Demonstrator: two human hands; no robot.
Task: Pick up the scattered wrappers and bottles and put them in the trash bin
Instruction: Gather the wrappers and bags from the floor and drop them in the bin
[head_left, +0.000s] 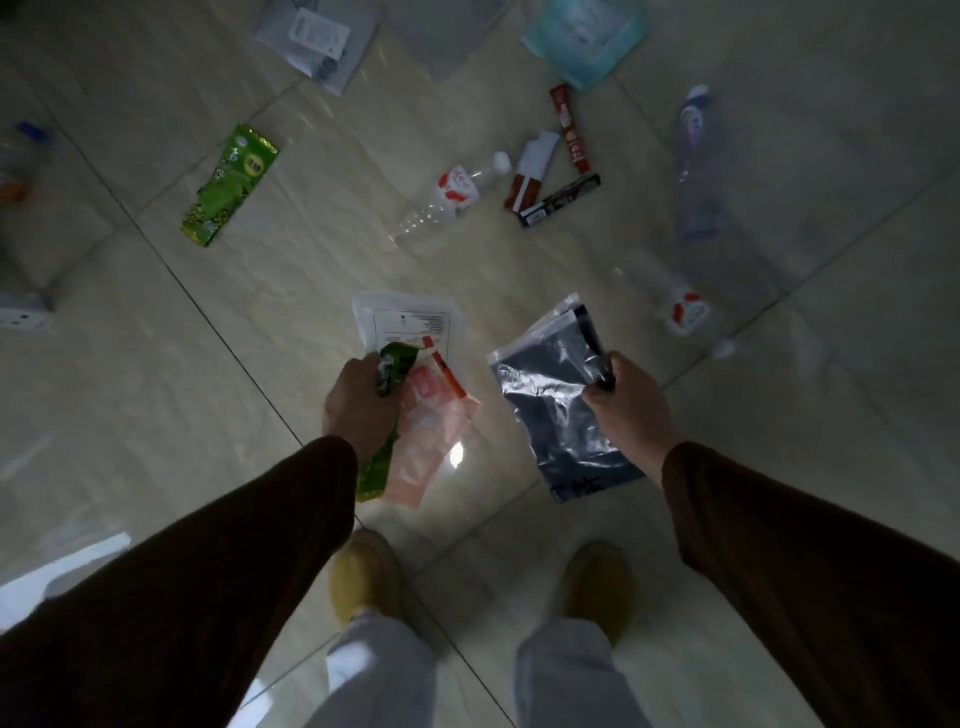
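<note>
My left hand (358, 402) grips a bunch of wrappers: a white printed bag (410, 322), a green wrapper (387, 410) and a pink wrapper (428, 431). My right hand (626, 402) holds a dark silvery plastic bag (553, 410) by its upper corner. On the tiled floor ahead lie a green snack packet (228, 184), a clear bottle with a red and white label (447, 202), a red and white wrapper (530, 174), a red stick wrapper (570, 129), a black wrapper (560, 200), a second clear bottle (680, 306) and a tall clear bottle (693, 166). No trash bin is in view.
More packaging lies at the far edge: a white bag (319, 39), a grey bag (447, 36) and a teal pouch (584, 36). A bottle (21, 156) and a white box (23, 312) sit at the left edge. My two feet in tan shoes (363, 577) stand below my hands.
</note>
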